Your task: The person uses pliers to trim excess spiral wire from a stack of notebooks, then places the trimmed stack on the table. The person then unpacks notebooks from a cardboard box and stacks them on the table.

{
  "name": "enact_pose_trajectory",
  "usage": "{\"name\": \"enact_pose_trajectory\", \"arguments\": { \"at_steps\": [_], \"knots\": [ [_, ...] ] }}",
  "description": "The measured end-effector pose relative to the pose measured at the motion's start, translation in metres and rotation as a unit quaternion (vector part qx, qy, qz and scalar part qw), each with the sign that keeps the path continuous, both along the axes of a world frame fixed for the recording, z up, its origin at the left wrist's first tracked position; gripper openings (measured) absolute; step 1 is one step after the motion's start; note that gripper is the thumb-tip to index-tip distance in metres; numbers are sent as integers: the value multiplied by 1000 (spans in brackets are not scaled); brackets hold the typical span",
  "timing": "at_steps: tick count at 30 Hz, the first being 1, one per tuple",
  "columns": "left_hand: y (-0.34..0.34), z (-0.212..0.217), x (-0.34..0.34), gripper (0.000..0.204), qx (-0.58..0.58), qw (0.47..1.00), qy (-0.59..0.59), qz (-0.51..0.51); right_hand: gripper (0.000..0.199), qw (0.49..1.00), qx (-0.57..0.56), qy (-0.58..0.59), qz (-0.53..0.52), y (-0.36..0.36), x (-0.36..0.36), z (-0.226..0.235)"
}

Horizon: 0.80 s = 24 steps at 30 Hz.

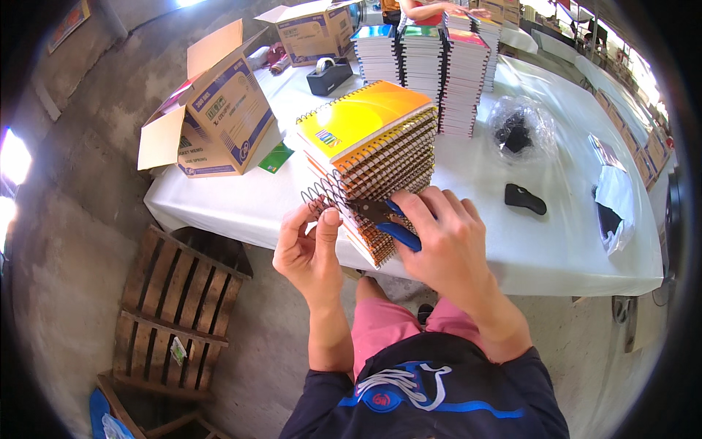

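A tall stack of yellow spiral notebooks stands at the near edge of the white-covered table, its coil bindings facing me. My left hand pinches the loose end of a dark wire coil that sticks out past the stack's left corner. My right hand is closed around the blue handles of a pair of pliers. Their dark jaws reach in at the coils near the stack's left corner; whether they bite on the wire is too small to tell.
An open cardboard box sits left of the stack, with a tape dispenser behind it. Tall notebook piles stand at the back, near another person's arms. Clear plastic wrap and a black object lie to the right.
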<state>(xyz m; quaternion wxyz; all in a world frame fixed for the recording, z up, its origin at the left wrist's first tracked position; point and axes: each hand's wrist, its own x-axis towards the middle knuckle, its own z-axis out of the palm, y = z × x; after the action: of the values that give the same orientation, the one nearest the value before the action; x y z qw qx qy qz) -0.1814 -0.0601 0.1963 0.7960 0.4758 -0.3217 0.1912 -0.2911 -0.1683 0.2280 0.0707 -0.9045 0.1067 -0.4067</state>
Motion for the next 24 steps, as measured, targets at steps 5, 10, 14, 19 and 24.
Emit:
{"name": "enact_pose_trajectory", "arguments": {
  "at_steps": [5,10,14,19,24],
  "knots": [
    [2,-2,2,21,24,999,-11,20,46,993,101,28,50,-4,-6,-4],
    [4,-2,3,23,36,999,0,13,50,999,29,-28,20,-2,-13,15],
    [4,-1,1,23,25,1000,6,1,52,999,22,-30,7,-1,-6,13],
    [4,-1,-1,21,4,999,16,-34,46,999,-4,-31,-10,4,0,13],
    [7,-7,0,20,45,998,-21,34,36,1000,-20,-13,-12,1,4,5]
  ]
}}
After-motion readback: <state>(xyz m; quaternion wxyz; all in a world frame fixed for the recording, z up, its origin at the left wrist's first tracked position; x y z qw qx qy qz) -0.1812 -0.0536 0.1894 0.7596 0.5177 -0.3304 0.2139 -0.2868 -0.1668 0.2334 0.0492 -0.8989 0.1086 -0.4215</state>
